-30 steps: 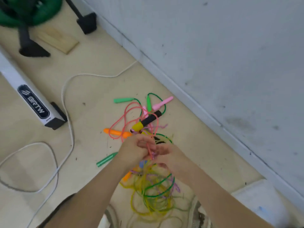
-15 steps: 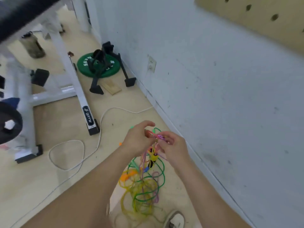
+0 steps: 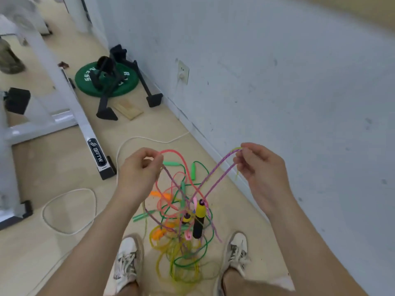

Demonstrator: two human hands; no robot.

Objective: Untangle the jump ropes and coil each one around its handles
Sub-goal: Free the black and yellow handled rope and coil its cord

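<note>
Two-handed spread now, wide from earlier close huddle. Pinching pink rope [image 3: 181, 160] in left hand [image 3: 139, 167], purple rope [image 3: 215, 178] in right hand [image 3: 259, 165]. Dangling tangle [image 3: 183, 229] low between shoes [image 3: 126, 259]. Loosening begun; no coiling yet.

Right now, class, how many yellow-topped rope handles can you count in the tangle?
2. One yellow-topped handle is upright in the middle of the tangle. The second handle peeks out just left of it, mostly hidden. More may be buried.
</note>
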